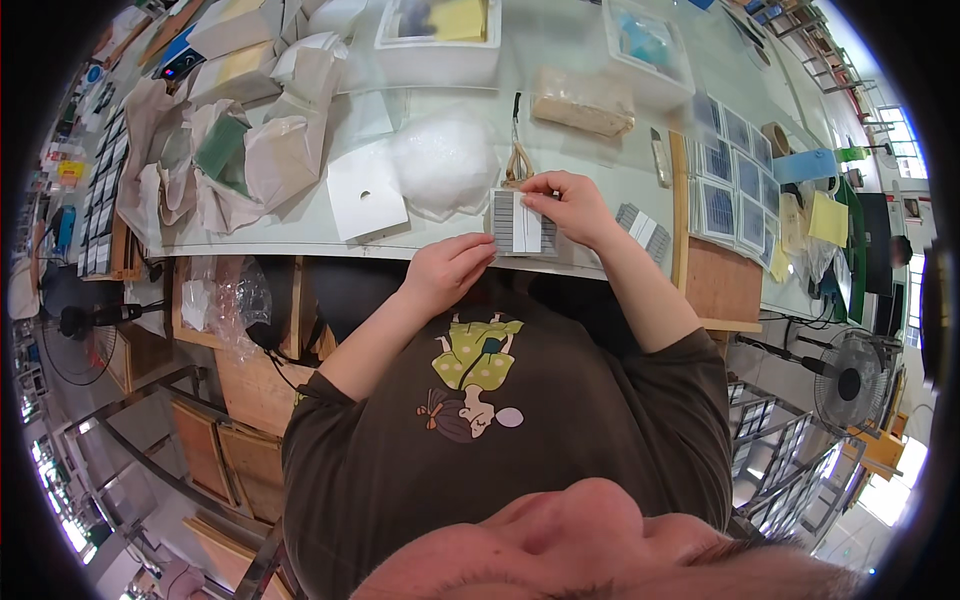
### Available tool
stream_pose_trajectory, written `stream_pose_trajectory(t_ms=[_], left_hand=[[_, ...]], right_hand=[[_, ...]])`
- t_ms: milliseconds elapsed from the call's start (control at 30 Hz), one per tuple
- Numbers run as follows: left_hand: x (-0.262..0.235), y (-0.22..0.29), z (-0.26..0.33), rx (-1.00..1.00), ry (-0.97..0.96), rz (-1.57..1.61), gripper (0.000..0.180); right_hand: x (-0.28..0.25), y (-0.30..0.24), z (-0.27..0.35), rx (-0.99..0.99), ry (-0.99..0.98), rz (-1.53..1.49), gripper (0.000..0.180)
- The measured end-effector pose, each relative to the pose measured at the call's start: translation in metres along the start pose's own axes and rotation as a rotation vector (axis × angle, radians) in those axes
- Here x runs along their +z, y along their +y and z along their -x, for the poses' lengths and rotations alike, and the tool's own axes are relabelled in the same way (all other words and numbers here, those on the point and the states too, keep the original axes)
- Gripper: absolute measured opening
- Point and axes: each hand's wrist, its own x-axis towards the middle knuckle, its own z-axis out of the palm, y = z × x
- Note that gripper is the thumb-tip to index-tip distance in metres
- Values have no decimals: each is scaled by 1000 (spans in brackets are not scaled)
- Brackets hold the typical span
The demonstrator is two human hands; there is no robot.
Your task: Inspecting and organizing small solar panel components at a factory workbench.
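Observation:
At the front edge of the table lies a grey ribbed plate [505, 215]. A white strip [527, 238] with thin dark lines along it covers its middle. My left hand [448, 270] holds the plate's left edge between its fingertips. At the plate's upper right, the thumb and forefinger of my right hand [575, 208] are pinched together over the top of the white strip; what they grip is too small to make out. A second grey ribbed piece with a white band [642, 230] lies to the right of my right forearm. Just beyond the plate are scissors [519, 160] with tan handles.
A white foam bag [445, 160] and a white card [366, 192] lie left of the plate. Behind are a wrapped tan block [583, 101] and white foam boxes [440, 58]. A utility knife [660, 158] and a wooden board with dark panels [727, 275] are rightward. Crumpled paper [285, 160] spreads leftward.

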Motion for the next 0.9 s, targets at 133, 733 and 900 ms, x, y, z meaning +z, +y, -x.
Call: stream_pose_trajectory(t_ms=[133, 733, 900], left_hand=[[-1, 1, -1, 11, -14, -20, 24], [2, -1, 2, 26, -56, -50, 24], [1, 2, 3, 22, -63, -55, 25]], right_hand=[[-1, 3, -1, -1, -7, -10, 19], [-11, 33, 23, -203, 251, 104, 16], [-7, 32, 29, -228, 228, 148, 18]])
